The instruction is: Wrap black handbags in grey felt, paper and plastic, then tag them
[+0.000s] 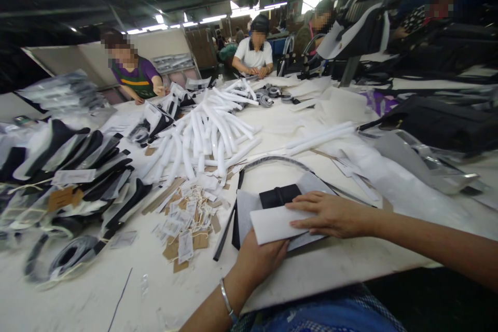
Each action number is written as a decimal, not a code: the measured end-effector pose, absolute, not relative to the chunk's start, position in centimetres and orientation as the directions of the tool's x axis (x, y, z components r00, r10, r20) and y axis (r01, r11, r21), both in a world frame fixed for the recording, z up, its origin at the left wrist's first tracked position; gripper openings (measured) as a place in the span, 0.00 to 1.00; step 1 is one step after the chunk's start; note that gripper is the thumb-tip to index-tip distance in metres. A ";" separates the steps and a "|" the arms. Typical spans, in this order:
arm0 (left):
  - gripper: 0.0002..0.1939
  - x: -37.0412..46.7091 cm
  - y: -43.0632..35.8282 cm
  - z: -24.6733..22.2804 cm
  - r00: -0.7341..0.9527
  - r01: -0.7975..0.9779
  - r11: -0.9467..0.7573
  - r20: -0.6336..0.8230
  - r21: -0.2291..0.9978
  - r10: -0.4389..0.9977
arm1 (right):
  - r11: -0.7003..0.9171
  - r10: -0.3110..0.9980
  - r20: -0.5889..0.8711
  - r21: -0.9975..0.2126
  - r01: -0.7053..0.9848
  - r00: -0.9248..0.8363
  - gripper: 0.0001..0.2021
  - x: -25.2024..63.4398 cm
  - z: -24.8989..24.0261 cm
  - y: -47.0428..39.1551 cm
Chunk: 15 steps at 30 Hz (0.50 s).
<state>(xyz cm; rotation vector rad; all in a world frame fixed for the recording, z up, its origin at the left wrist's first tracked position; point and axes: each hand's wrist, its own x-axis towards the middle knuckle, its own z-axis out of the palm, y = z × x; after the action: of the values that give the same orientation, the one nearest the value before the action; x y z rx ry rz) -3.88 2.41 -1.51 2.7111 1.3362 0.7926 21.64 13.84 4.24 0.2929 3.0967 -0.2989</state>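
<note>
A black bag (pixel 235 231) lies at the table's front edge, partly covered by thin white sheeting (pixel 244 210), its long strap (pixel 272 158) arched behind it. Over its front is a flat white foam piece (pixel 270 225). My left hand (pixel 259 259) grips the lower edge of that piece, the fingers partly hidden beneath it. My right hand (pixel 330 213) rests on its right end, palm down with fingers stretched out. Just behind the foam a black flap or strap piece (pixel 279 195) shows.
Tags with strings (pixel 187 223) lie left of the bag. Behind them is a heap of white tubes (pixel 210 129). Wrapped black bags (pixel 97 166) fill the left side; plastic sheeting (pixel 389 181) lies right. Several people work across the table (pixel 272 119).
</note>
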 end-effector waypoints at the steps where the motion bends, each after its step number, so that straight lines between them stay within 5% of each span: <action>1: 0.16 -3.9 2.5 -1.5 0.511 0.734 -0.642 0.444 0.220 0.736 | 0.965 0.174 -0.043 -0.191 0.179 -0.984 0.24 21.6 4.4 14.0; 8: 0.13 -4.4 1.6 -0.9 0.479 0.736 -0.640 0.500 0.219 0.722 | 0.955 0.173 -0.055 -0.234 0.182 -0.983 0.27 21.7 3.8 13.9; 15: 0.06 -2.7 -2.9 4.1 0.192 0.650 -0.602 0.666 0.464 0.721 | 0.934 0.202 0.009 -0.303 0.190 -0.979 0.23 22.1 2.6 13.8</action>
<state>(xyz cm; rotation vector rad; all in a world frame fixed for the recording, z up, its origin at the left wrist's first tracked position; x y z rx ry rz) -2.67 -2.91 4.10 2.3640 1.3625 1.3930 22.09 13.84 2.60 0.3171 3.1288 -0.4833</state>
